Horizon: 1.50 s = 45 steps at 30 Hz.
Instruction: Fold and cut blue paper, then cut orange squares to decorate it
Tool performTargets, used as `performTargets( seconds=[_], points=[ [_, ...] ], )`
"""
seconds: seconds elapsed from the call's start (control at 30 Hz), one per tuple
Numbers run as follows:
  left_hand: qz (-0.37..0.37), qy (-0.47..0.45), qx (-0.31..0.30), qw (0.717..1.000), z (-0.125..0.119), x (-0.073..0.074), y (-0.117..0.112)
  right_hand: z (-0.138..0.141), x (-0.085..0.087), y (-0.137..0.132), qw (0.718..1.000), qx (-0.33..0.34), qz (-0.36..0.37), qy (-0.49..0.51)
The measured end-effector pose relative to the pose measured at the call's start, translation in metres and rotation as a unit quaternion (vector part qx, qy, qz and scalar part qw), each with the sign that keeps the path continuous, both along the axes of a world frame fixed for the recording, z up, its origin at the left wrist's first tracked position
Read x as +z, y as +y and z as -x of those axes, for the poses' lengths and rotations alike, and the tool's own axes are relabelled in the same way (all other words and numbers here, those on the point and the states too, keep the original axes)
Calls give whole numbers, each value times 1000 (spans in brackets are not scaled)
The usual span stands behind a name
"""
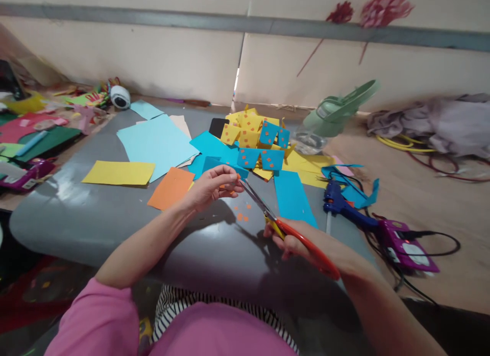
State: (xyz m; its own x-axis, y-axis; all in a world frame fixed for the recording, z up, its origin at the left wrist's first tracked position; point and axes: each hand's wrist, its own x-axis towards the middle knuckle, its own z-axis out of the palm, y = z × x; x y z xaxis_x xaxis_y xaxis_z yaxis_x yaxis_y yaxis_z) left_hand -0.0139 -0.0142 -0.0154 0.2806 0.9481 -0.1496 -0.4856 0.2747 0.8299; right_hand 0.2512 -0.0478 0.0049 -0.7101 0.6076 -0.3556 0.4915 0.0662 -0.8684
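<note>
My left hand (218, 184) pinches a small piece of orange paper (239, 176) between thumb and fingertips. Wrapped round the handles of a pair of scissors (264, 205) with orange and yellow grips is my right hand (293, 241). The blade tips reach the orange piece. Below them, several tiny orange paper bits (241, 216) lie on the grey table (184, 244). Just beyond the hands stand folded yellow paper pieces (250, 124) and folded blue paper pieces (261, 158), both dotted with orange bits. An orange sheet (171, 187) lies left of my left hand.
Light blue sheets (156, 144) and a yellow strip (118, 173) lie to the left, a blue strip (294, 197) to the right. A blue glue gun (346, 205) and a purple power strip (408, 244) with cables sit at right, near a green clip-like object (337, 111).
</note>
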Motion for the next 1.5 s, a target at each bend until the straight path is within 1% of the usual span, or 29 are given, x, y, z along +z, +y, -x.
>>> performTargets(
  seconds=[0.07, 0.13, 0.3, 0.47, 0.6, 0.7, 0.8, 1.0, 1.13, 1.23, 1.37, 1.5],
  points=[
    [4, -1, 5, 1000, 0, -1, 2, -1, -8, 4, 1000, -12, 20, 5],
    [9, -4, 5, 1000, -1, 0, 3, -1, -12, 7, 999, -23, 32, 5],
    [13, 8, 26, 1000, -1, 1, 2, -1, -14, 5, 999, -14, 34, 14],
    [10, 19, 30, 999, 0, -1, 2, -5, -19, 4, 999, -12, 27, 43],
    [-10, 22, 19, 1000, 0, -1, 2, -8, -23, 4, 999, -14, 24, 40],
    [-18, 42, 8, 999, 0, -1, 1, -10, -28, 4, 999, -19, 26, 31],
    [-28, 61, 12, 998, 0, -1, 0, -13, -30, 3, 999, -22, 24, 29],
    [-43, 84, 20, 995, 1, -2, -1, -11, -23, 1, 998, -29, 31, 36],
    [-42, 80, 17, 996, 0, -2, -2, -10, -21, 1, 999, -30, 31, 34],
    [-30, 62, 14, 998, -1, 0, -3, -10, -20, 0, 999, -33, 30, 31],
    [-3, 61, 30, 998, -1, 5, -4, -9, -15, -2, 998, -47, 41, 16],
    [-3, 66, 33, 997, -1, 6, -4, -7, -10, -3, 998, -44, 39, 13]
  ],
)
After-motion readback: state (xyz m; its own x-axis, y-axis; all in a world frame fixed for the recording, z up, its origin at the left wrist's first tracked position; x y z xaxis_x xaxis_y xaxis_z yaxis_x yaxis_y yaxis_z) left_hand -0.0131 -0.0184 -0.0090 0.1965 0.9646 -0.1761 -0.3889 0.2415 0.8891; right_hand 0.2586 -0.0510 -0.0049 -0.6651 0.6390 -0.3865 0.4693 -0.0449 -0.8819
